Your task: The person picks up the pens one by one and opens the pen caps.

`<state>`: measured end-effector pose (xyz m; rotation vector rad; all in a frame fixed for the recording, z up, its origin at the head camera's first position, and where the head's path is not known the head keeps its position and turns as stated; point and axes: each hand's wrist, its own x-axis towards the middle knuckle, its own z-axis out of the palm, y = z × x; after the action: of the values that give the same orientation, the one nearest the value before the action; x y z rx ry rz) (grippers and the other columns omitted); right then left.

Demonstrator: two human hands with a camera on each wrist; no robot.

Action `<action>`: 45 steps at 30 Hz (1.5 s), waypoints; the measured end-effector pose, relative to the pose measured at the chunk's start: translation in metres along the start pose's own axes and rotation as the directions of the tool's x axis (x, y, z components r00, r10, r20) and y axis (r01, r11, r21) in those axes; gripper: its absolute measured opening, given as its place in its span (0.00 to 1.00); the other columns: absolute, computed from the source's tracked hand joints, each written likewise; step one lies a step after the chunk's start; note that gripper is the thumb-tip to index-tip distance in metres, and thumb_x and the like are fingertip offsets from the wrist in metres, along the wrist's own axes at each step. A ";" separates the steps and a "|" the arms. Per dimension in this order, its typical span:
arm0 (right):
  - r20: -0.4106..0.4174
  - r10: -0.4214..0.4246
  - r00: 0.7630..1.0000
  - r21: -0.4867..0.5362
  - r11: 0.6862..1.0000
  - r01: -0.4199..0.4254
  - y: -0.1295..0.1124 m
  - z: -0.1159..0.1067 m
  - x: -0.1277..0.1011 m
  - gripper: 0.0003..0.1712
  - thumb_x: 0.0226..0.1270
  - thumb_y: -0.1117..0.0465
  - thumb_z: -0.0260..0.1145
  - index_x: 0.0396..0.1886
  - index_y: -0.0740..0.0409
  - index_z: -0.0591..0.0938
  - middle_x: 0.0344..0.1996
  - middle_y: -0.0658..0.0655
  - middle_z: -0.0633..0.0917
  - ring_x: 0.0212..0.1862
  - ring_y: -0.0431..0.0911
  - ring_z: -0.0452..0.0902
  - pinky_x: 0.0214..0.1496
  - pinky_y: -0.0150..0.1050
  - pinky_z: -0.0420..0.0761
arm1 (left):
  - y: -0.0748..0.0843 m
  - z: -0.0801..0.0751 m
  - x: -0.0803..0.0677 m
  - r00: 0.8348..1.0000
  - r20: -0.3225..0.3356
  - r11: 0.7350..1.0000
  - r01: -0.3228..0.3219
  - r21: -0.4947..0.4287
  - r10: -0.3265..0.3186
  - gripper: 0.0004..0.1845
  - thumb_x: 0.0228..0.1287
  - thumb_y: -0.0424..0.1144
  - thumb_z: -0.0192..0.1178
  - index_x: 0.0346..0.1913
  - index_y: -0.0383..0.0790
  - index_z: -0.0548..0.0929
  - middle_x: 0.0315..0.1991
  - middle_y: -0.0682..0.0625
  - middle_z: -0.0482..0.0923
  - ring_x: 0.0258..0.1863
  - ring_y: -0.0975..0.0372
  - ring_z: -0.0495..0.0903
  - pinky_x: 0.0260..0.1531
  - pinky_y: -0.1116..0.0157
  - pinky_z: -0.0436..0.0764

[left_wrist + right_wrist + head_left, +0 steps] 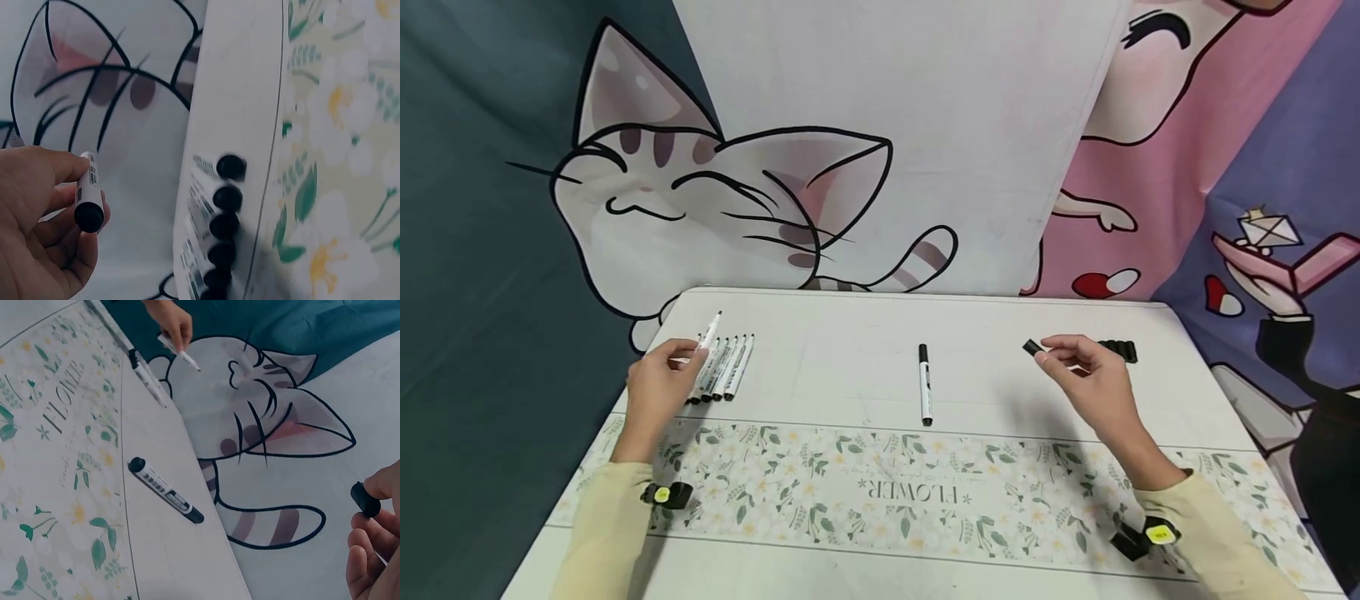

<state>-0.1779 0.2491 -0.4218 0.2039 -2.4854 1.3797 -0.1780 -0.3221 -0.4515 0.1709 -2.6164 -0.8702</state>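
My left hand pinches an uncapped white marker above a row of uncapped markers at the table's left. In the left wrist view the held marker shows its black end toward the camera. Between thumb and fingers my right hand pinches a black marker cap, raised over the table's right side. The same cap appears at the right of the right wrist view. A capped marker lies by itself mid-table. Several black caps sit in a row, partly hidden behind my right hand.
The white table carries a floral printed strip along its nearer part. Behind it hangs a cloth backdrop with a cartoon cat, meeting the table's far edge. A dark object stands at the far right.
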 end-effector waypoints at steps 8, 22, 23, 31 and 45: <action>-0.035 0.060 0.998 0.071 0.996 -0.057 0.010 -0.011 0.002 0.17 0.73 0.58 0.69 0.54 0.65 0.84 0.32 0.40 0.85 0.32 0.38 0.79 0.31 0.28 0.78 | -0.033 -0.003 0.012 0.990 -0.032 0.990 0.140 -0.017 -0.141 0.22 0.77 0.48 0.58 0.58 0.33 0.84 0.48 0.34 0.84 0.42 0.46 0.80 0.37 0.53 0.74; -0.084 0.181 0.980 0.163 0.973 -0.166 0.033 -0.034 0.005 0.17 0.73 0.56 0.68 0.54 0.62 0.84 0.33 0.40 0.87 0.35 0.36 0.81 0.33 0.26 0.78 | -0.068 0.009 0.020 0.952 0.017 0.952 0.307 -0.022 -0.306 0.25 0.78 0.49 0.54 0.60 0.29 0.82 0.51 0.30 0.81 0.52 0.38 0.74 0.58 0.35 0.63; -0.092 0.194 0.977 0.169 0.970 -0.176 0.035 -0.037 0.005 0.17 0.73 0.56 0.68 0.53 0.61 0.84 0.33 0.40 0.87 0.35 0.36 0.81 0.32 0.26 0.78 | -0.069 0.010 0.021 0.951 0.022 0.951 0.309 -0.014 -0.308 0.25 0.78 0.49 0.54 0.60 0.29 0.82 0.51 0.31 0.81 0.51 0.38 0.75 0.58 0.35 0.64; -0.116 0.340 0.933 0.416 0.870 -0.265 0.049 -0.052 0.013 0.08 0.69 0.57 0.72 0.44 0.54 0.87 0.29 0.44 0.89 0.32 0.35 0.82 0.29 0.26 0.78 | -0.077 0.014 0.025 0.932 0.066 0.933 0.359 -0.016 -0.357 0.24 0.78 0.48 0.55 0.60 0.29 0.82 0.51 0.32 0.80 0.56 0.38 0.71 0.60 0.35 0.62; -0.178 0.414 0.893 0.531 0.804 -0.267 0.072 -0.071 0.022 0.03 0.67 0.60 0.74 0.38 0.52 0.89 0.26 0.44 0.89 0.28 0.36 0.82 0.26 0.26 0.79 | -0.093 0.017 0.027 0.918 0.040 0.919 0.395 0.002 -0.395 0.26 0.75 0.51 0.58 0.58 0.31 0.83 0.48 0.34 0.82 0.45 0.44 0.79 0.42 0.52 0.74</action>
<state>-0.2049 0.3477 -0.4379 -0.3495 -1.9465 2.0231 -0.2093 -0.3931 -0.5107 0.7084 -2.6593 -1.0171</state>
